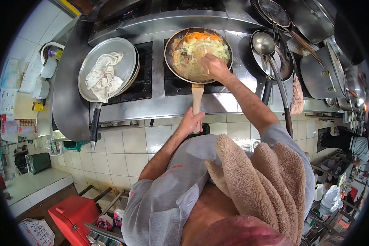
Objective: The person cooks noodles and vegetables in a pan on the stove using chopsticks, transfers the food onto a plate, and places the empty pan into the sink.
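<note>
A frying pan (pixel 178 76) sits over the middle burner, holding orange shredded carrot, pale chopped vegetables and browned food. My left hand (pixel 191 121) is wrapped round the pan's light wooden handle (pixel 197 98), near its end. Over the right part of the food is my right hand (pixel 214 67), with its fingers closed on a thin pale utensil that points down into the pan. The utensil's lower end is hard to make out among the food.
A metal pan (pixel 84 78) with a crumpled white cloth (pixel 104 76) lies on the left burner. To the right, a ladle (pixel 263 43) rests across a dark pan (pixel 289 61). A large pot (pixel 322 76) stands farther right, beside a hanging pinkish cloth (pixel 297 96).
</note>
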`<state>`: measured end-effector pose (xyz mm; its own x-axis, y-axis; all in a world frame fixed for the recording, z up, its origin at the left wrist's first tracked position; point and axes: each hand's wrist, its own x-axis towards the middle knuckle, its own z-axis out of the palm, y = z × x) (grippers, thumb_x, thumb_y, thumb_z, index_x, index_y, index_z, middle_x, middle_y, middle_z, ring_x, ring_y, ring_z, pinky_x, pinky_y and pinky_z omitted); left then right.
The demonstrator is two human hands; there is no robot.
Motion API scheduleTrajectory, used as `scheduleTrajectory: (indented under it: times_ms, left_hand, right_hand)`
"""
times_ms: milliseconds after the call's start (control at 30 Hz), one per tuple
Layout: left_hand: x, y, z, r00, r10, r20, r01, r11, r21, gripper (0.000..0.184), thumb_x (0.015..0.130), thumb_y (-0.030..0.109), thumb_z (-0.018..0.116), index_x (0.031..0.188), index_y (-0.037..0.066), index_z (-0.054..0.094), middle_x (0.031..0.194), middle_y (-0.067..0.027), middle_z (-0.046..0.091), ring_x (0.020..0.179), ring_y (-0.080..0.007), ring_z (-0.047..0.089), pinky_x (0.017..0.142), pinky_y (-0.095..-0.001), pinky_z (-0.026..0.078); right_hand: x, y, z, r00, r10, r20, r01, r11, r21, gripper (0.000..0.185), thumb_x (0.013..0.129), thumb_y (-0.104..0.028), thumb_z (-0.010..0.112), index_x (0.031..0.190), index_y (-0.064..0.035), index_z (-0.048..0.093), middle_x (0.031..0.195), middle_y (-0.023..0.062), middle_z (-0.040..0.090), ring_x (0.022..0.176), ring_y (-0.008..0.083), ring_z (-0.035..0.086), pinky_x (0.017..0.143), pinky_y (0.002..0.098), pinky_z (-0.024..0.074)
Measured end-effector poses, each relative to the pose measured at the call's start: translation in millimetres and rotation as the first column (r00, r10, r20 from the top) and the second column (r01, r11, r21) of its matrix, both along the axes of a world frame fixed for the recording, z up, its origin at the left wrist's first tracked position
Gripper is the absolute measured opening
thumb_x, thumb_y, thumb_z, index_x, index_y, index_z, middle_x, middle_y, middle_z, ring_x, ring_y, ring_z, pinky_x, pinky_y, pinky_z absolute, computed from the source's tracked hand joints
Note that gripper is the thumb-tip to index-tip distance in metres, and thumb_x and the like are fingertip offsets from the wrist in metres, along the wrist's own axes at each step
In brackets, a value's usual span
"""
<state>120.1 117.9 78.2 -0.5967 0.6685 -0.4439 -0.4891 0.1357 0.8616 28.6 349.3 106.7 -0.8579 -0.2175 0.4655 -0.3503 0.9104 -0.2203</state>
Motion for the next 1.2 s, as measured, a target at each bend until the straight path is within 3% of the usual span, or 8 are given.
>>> scheduleTrajectory:
  times_ms: [267, 333, 400, 467, 733, 967, 1100, 1200]
  left_hand:
    - [-4, 1, -7, 0.997, -0.038, 0.064, 0.035, 0.998, 0.053, 0.024, 0.085, 0.018, 0.059, 0.093, 0.004, 0.042, 0.065, -0.0048, 0.052, 0.045, -0.0164, 0.055, 0.041, -0.0307, 0.045]
    - [-5, 2, -4, 0.964, 0.006, 0.265, -0.035, 0.994, 0.105, 0.024, 0.082, 0.016, 0.062, 0.093, 0.005, 0.043, 0.066, -0.0032, 0.052, 0.05, -0.0159, 0.057, 0.042, -0.0304, 0.045]
    - [-7, 6, 4, 0.935, 0.027, 0.354, -0.07, 0.991, 0.11, 0.024, 0.082, 0.016, 0.063, 0.093, 0.006, 0.044, 0.067, -0.0026, 0.052, 0.05, -0.0153, 0.056, 0.042, -0.0296, 0.044]
    - [-9, 8, 5, 0.897, 0.042, 0.44, -0.1, 0.989, 0.109, 0.023, 0.082, 0.015, 0.063, 0.093, 0.007, 0.045, 0.067, -0.002, 0.052, 0.051, -0.0146, 0.055, 0.041, -0.0289, 0.043]
    - [16, 10, 19, 0.914, 0.015, 0.406, -0.049, 0.996, 0.074, 0.02, 0.084, 0.014, 0.061, 0.077, 0.013, 0.042, 0.051, 0.0057, 0.033, 0.037, -0.0066, 0.031, 0.037, -0.0257, 0.03]
    - [11, 19, 9, 0.914, 0.037, 0.404, -0.1, 0.986, 0.136, 0.019, 0.082, 0.009, 0.059, 0.073, 0.016, 0.044, 0.05, 0.0077, 0.034, 0.037, -0.0048, 0.031, 0.036, -0.0243, 0.028]
    - [11, -7, -7, 0.917, 0.037, 0.398, -0.049, 0.999, 0.022, 0.022, 0.083, 0.007, 0.056, 0.071, 0.016, 0.041, 0.05, 0.0083, 0.03, 0.037, -0.0052, 0.026, 0.034, -0.0244, 0.025]
    - [-8, -37, -38, 0.929, -0.076, 0.363, 0.054, 0.996, 0.071, 0.012, 0.085, 0.005, 0.053, 0.077, 0.014, 0.048, 0.05, 0.0069, 0.032, 0.037, -0.0038, 0.029, 0.034, -0.0217, 0.025]
  right_hand:
    - [24, 1, 114, 0.891, -0.267, 0.366, 0.422, 0.783, -0.457, 0.019, 0.079, -0.021, 0.064, 0.085, -0.0034, 0.068, 0.072, 0.0158, 0.066, 0.065, 0.0277, 0.065, 0.062, 0.0339, 0.0506]
    - [36, -7, 131, 0.872, -0.234, 0.431, 0.454, 0.718, -0.528, 0.022, 0.08, -0.021, 0.061, 0.087, 0.0001, 0.066, 0.059, 0.0104, 0.059, 0.054, 0.0135, 0.058, 0.053, 0.0297, 0.0466]
    - [40, -11, 110, 0.879, -0.258, 0.4, 0.46, 0.679, -0.573, 0.02, 0.081, -0.018, 0.062, 0.086, 0.0007, 0.066, 0.065, 0.0121, 0.062, 0.059, 0.0173, 0.061, 0.056, 0.0312, 0.0477]
    - [42, -12, 65, 0.982, -0.189, -0.026, 0.146, 0.834, -0.533, 0.015, 0.08, -0.013, 0.064, 0.084, 0.0017, 0.066, 0.073, 0.0137, 0.064, 0.067, 0.0235, 0.063, 0.061, 0.0322, 0.0483]
    - [92, -27, 49, 0.978, -0.145, -0.148, 0.049, 0.857, -0.512, 0.009, 0.08, -0.001, 0.062, 0.089, 0.0013, 0.061, 0.086, 0.0152, 0.06, 0.075, 0.031, 0.059, 0.066, 0.0343, 0.0482]
    - [129, -41, 33, 0.935, -0.275, -0.222, 0.063, 0.748, -0.661, 0.013, 0.083, -0.004, 0.06, 0.094, 0.0035, 0.06, 0.088, 0.0149, 0.061, 0.08, 0.0301, 0.06, 0.069, 0.0349, 0.0494]
    - [137, -57, 2, 0.874, -0.31, -0.374, 0.139, 0.897, -0.419, 0.013, 0.086, -0.013, 0.057, 0.091, -0.0019, 0.06, 0.087, 0.0135, 0.059, 0.08, 0.0309, 0.056, 0.07, 0.0394, 0.0469]
    - [142, -87, 9, 0.876, -0.427, -0.222, 0.25, 0.797, -0.549, 0.013, 0.088, -0.016, 0.054, 0.087, -0.0039, 0.058, 0.083, 0.0145, 0.057, 0.078, 0.0332, 0.053, 0.068, 0.0414, 0.0445]
